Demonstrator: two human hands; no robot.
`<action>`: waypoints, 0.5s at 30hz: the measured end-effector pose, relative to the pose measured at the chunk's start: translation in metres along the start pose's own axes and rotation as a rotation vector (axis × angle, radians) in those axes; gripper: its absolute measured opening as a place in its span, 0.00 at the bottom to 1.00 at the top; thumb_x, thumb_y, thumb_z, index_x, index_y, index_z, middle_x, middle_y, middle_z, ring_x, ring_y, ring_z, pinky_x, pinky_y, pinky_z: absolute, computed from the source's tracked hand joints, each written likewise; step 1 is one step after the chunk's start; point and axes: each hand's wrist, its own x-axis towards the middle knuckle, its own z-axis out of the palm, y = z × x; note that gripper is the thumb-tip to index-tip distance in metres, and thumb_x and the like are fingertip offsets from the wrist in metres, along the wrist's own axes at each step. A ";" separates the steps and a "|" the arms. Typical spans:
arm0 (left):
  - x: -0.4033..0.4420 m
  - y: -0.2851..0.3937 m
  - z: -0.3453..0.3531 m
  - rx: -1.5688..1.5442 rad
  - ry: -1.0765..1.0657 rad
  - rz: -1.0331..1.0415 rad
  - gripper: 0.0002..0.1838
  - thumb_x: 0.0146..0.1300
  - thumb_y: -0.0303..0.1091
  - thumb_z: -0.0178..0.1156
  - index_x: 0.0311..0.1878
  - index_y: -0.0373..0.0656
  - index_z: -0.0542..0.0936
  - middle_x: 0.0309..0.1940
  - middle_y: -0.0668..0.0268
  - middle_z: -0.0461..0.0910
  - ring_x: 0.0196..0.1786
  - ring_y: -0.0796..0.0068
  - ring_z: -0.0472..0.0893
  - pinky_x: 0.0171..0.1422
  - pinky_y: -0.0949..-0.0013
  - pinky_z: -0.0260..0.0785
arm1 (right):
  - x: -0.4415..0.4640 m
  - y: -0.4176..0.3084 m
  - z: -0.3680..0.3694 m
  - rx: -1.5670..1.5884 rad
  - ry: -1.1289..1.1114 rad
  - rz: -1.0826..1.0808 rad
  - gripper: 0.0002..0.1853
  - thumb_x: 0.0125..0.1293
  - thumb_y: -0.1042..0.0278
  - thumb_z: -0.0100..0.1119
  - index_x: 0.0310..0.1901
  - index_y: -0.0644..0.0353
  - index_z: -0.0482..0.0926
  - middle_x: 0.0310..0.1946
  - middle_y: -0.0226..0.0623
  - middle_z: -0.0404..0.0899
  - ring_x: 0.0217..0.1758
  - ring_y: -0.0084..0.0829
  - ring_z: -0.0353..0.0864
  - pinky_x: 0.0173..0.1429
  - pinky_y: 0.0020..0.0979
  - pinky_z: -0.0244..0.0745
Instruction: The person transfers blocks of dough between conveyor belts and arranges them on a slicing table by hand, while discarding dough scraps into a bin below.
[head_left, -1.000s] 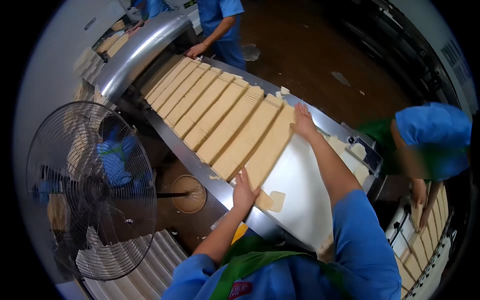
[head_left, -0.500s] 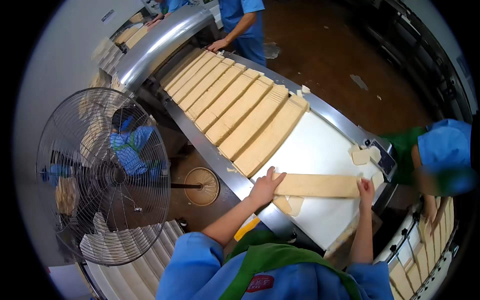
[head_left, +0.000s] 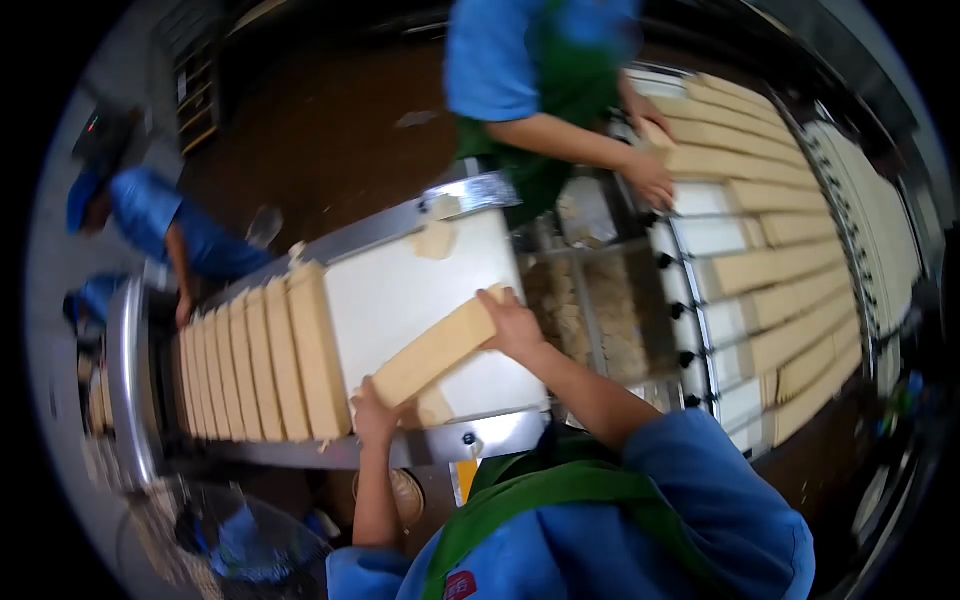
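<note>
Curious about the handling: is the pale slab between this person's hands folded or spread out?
Spread out: the pale slab runs from left hand to right hand, no fold showing.

I can't see how much of my left hand [head_left: 372, 412] lies under the dough strip [head_left: 436, 348]; the strip covers its underside contact. Beyond my grip, the nearest co-worker [head_left: 545, 90] is blurred and cut off by the top edge. Below left, the fan [head_left: 245, 535] smears. Nearest me, the red badge [head_left: 461, 585] meets the bottom edge, its lettering unreadable.
</note>
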 end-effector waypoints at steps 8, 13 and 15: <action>-0.066 0.182 -0.006 -0.093 0.209 0.243 0.47 0.39 0.35 0.74 0.65 0.55 0.60 0.51 0.47 0.65 0.48 0.41 0.76 0.50 0.51 0.73 | -0.067 0.105 -0.144 0.093 0.301 0.091 0.49 0.33 0.56 0.78 0.64 0.42 0.65 0.52 0.46 0.66 0.49 0.49 0.77 0.53 0.41 0.75; -0.078 0.297 -0.004 -0.107 0.244 0.454 0.47 0.41 0.36 0.74 0.67 0.56 0.60 0.54 0.47 0.64 0.48 0.43 0.77 0.51 0.52 0.72 | -0.086 0.190 -0.229 0.170 0.416 0.126 0.50 0.33 0.59 0.79 0.65 0.44 0.65 0.54 0.47 0.68 0.55 0.49 0.73 0.57 0.42 0.72; -0.072 0.337 0.001 -0.122 0.251 0.520 0.48 0.41 0.36 0.75 0.68 0.56 0.60 0.55 0.47 0.63 0.48 0.43 0.77 0.52 0.52 0.72 | -0.083 0.228 -0.251 0.218 0.426 0.157 0.51 0.33 0.58 0.79 0.65 0.44 0.64 0.54 0.47 0.68 0.56 0.50 0.73 0.57 0.42 0.72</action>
